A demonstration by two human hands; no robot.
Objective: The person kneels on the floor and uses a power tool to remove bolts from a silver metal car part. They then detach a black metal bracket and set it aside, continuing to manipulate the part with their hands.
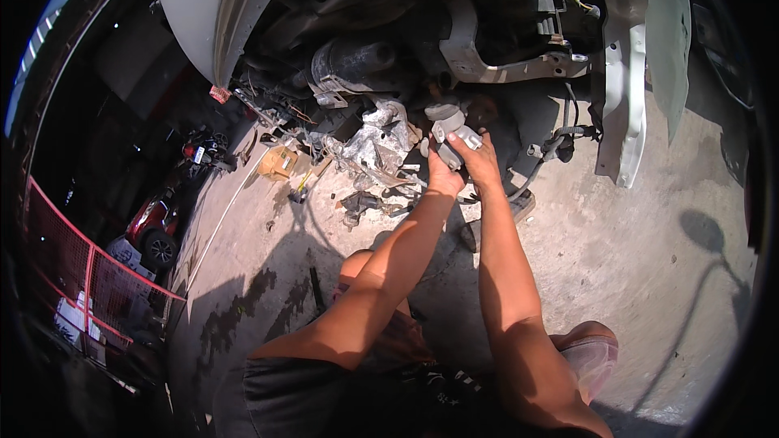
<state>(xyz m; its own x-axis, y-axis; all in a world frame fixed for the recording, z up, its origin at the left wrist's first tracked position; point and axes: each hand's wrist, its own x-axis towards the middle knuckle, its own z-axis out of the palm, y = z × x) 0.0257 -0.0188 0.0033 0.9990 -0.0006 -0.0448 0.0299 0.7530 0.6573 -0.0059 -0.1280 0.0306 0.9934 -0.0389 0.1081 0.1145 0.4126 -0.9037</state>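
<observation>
Both my arms stretch forward into the opened front of a vehicle. A pale silver cast-metal part (448, 123) with rounded lobes sits between my hands. My left hand (442, 172) is wrapped round its lower left side. My right hand (480, 159) grips its right side, the thumb pressed on top. Whether the part is loose or joined to the vehicle behind it, I cannot tell. Just left of it is a rough, dirty silver metal housing (381, 139). A dark cylinder (353, 63) lies above that housing, under the body.
A curved metal bracket (487, 69) hangs over my hands, and a wiring harness (560, 144) dangles to the right. On the concrete floor (600, 243) lie a greasy metal part (361, 204) and a cardboard box (277, 162). Red mesh fencing (88, 264) stands far left.
</observation>
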